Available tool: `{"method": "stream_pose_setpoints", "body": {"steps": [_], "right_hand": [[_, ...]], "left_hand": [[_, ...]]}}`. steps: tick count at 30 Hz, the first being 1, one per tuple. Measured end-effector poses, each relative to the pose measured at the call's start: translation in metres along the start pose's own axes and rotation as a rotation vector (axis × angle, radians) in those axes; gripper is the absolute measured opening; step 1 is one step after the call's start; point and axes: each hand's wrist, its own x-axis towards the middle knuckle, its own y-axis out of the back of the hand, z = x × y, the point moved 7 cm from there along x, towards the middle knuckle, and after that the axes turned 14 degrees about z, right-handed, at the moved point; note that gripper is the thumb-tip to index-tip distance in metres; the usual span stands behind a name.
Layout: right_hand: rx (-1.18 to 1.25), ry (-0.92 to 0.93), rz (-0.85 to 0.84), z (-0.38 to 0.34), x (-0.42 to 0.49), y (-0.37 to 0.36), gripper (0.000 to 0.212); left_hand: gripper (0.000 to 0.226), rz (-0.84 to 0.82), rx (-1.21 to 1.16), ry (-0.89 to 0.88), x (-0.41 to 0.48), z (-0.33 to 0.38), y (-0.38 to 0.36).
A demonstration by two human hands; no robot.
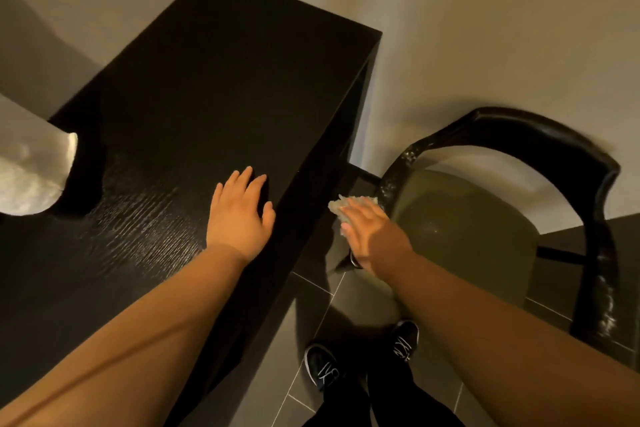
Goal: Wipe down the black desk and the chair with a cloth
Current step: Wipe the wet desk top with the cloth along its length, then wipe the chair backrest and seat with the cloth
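Observation:
The black desk (194, 87) fills the left and middle of the view, its wood grain shining near me. My left hand (240, 215) rests flat on the desk top near its right edge, fingers straight. My right hand (372, 236) presses a pale cloth (341, 206) against the left end of the chair's curved black armrest, right beside the desk's side. The cloth shows only past my fingertips. The chair (561, 146) stands to the right of the desk, with a black curved back and an olive seat (460, 229).
A white lamp shade (31, 177) stands on the desk's left part. Light walls close in behind the desk and chair. Grey floor tiles (311, 308) run between desk and chair, where my two dark shoes (323, 369) stand.

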Motion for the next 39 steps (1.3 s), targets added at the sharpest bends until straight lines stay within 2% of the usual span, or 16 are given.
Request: {"method": "stream_pose_setpoints", "body": {"steps": [3, 7, 9, 12, 14, 16, 19, 23, 27, 33, 37, 39], "right_hand": [[-0.067, 0.006, -0.120, 0.032, -0.013, 0.000, 0.036], [0.080, -0.275, -0.168, 0.075, -0.025, 0.002, 0.052], [0.121, -0.279, -0.189, 0.081, -0.032, -0.006, 0.049], [0.074, -0.229, -0.105, 0.078, -0.040, -0.020, 0.044], [0.152, -0.345, -0.195, 0.078, -0.053, -0.047, 0.060], [0.150, -0.348, -0.253, 0.073, -0.061, -0.077, 0.075], [0.078, -0.315, -0.327, 0.059, -0.067, -0.110, 0.065], [-0.023, -0.288, -0.349, 0.056, -0.067, -0.131, 0.072], [-0.062, -0.207, -0.327, 0.071, -0.052, -0.135, 0.069], [-0.076, -0.329, -0.290, 0.086, -0.029, -0.128, 0.071], [-0.056, -0.215, -0.332, 0.050, -0.069, -0.129, 0.072], [-0.020, -0.135, -0.338, 0.055, -0.072, -0.132, 0.069]], "left_hand": [[0.060, -0.047, -0.078, -0.094, 0.019, 0.033, -0.004], [0.061, -0.086, -0.099, -0.222, 0.048, 0.074, -0.018], [0.062, -0.072, -0.068, -0.274, 0.063, 0.086, -0.026], [0.068, -0.089, 0.001, -0.378, 0.086, 0.095, -0.041], [0.073, -0.105, 0.056, -0.455, 0.095, 0.095, -0.051], [0.072, -0.096, 0.099, -0.496, 0.097, 0.093, -0.058], [0.060, -0.096, 0.126, -0.523, 0.098, 0.092, -0.064], [0.048, -0.099, 0.147, -0.522, 0.102, 0.090, -0.066], [0.042, -0.116, 0.138, -0.518, 0.100, 0.091, -0.066], [0.034, -0.104, 0.094, -0.507, 0.100, 0.090, -0.062], [0.032, -0.111, 0.058, -0.495, 0.102, 0.089, -0.062], [0.031, -0.103, 0.036, -0.485, 0.102, 0.088, -0.061]]}}
